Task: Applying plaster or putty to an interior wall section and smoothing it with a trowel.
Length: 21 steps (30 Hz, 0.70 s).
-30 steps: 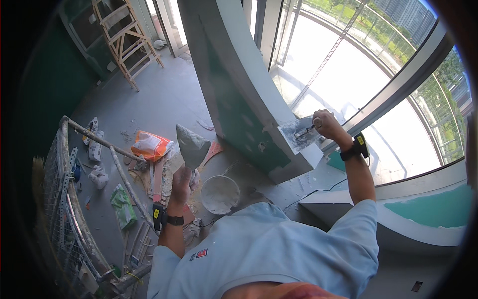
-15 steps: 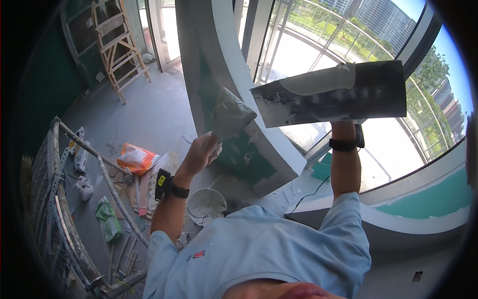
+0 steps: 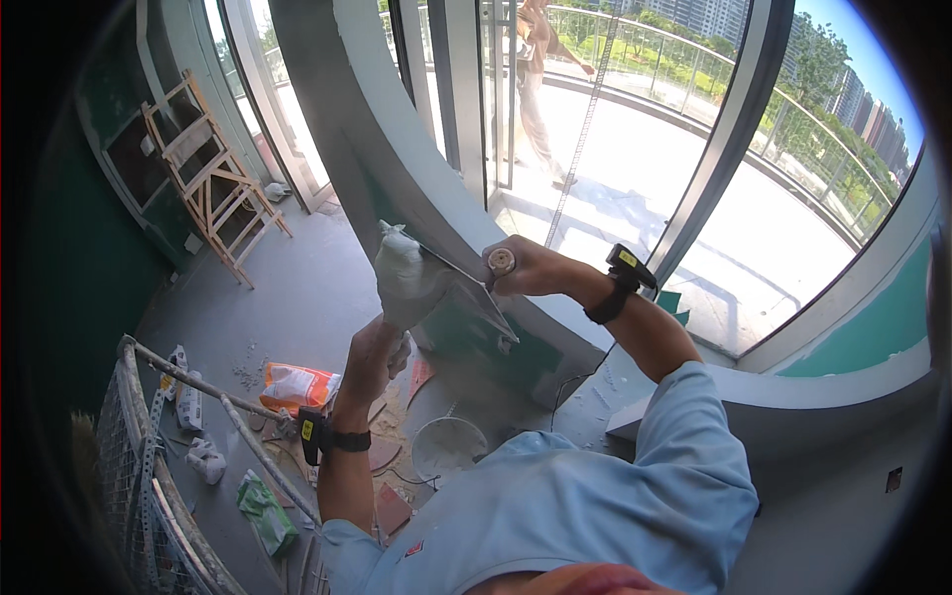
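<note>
Mid-frame, the left hand (image 3: 373,357) grips a scraper (image 3: 413,299) loaded with pale paste (image 3: 399,260); the right hand (image 3: 531,266) clasps a trowel (image 3: 481,302) by its handle, apparently meeting the scraper. Passing paste across seems underway; next calls for steady angles.

Putty knife (image 3: 401,297), centre: handle mostly hidden by left hand (image 3: 373,359); blade largely covered by putty (image 3: 399,260). Trowel (image 3: 459,269), centre: seen at a steep slant, face largely hidden; handle (image 3: 501,262) covered by right hand (image 3: 531,268) except its end. Person (image 3: 535,84), top: head cut off by upper edge. Bucket (image 3: 416,452), lower middle: partly hidden by shirt (image 3: 595,486); contents blurred. Badge (image 3: 415,548), bottom: too small to be read.
</note>
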### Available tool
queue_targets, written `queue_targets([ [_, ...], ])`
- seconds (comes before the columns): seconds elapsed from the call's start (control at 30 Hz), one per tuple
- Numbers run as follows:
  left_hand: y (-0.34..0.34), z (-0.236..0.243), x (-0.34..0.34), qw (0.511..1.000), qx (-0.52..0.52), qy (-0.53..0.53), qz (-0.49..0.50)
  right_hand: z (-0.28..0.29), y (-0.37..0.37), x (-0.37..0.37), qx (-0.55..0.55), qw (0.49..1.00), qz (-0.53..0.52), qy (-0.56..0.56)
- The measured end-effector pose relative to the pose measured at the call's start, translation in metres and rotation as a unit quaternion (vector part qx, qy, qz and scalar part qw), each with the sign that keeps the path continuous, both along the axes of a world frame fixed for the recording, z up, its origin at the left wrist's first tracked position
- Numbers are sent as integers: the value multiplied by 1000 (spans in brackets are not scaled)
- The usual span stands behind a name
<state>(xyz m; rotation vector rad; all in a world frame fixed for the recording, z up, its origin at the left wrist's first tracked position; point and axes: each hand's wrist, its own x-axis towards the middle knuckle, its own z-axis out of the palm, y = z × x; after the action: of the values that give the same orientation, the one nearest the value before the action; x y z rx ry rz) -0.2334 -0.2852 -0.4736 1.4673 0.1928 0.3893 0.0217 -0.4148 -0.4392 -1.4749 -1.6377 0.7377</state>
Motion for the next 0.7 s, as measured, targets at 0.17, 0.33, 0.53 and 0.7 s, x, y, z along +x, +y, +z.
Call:
queue_targets([
  [0.17, -3, -6, 0, 994, 52, 11, 91, 11, 10, 16, 167, 929, -60, 324],
  [0.33, -6, -27, 1, 995, 7, -5, 101, 21, 18, 52, 365, 828, 81, 419],
  [0.53, -16, -17, 20, 989, -130, 3, 68, -13, -32, 62, 459, 851, -254, -18],
  [0.7, -32, 7, 36, 992, -126, -9, 16, 12, -27, 32, 532, 841, -80, 65],
])
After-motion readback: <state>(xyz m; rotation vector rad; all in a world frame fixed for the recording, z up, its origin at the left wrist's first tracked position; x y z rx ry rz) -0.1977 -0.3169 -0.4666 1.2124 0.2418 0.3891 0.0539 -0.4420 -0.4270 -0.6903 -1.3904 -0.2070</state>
